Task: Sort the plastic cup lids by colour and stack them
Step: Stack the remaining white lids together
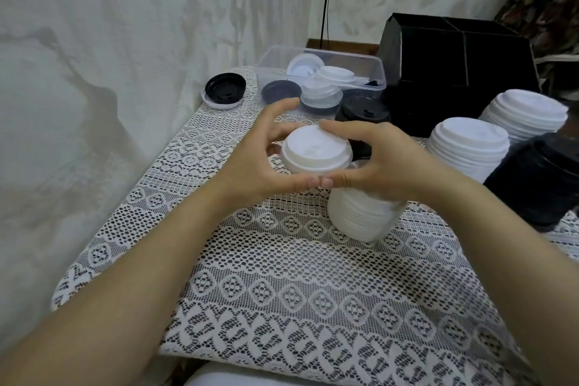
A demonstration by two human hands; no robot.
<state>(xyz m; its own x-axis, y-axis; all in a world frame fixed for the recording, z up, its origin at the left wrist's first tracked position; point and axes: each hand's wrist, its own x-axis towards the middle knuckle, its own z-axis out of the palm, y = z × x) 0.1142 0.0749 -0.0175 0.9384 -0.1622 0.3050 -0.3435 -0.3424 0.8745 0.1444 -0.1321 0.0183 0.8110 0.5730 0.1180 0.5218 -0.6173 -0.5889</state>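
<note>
From the head camera, a table covered with a white lace tablecloth [282, 276] was seen. Above its middle, both hands held one white lid [315, 150] with its top side up. The left hand [260, 166] gripped the lid's left edge, with the thumb curled under the near rim and the index finger lifted above it. The right hand [385, 166] gripped the right edge, with the index finger on the far rim and the thumb at the near rim. The two thumb tips touched each other.

Just below the right hand stood a stack of white lids [366, 216], which leaned a little to the left. The hands hid whether the held lid touched this stack.

At the right there were a second white stack [470, 150] and a third white stack [526, 116] behind it, and near the right edge a tall stack of black lids [539, 178]. A short black stack [365, 111] stood behind the hands.

At the far side, a clear plastic container [269, 67] held mixed white, black and clear lids. To its left, a black lid [225, 88] lay upside down on a pale lid. A black box [454, 56] stood at the far right.
</note>
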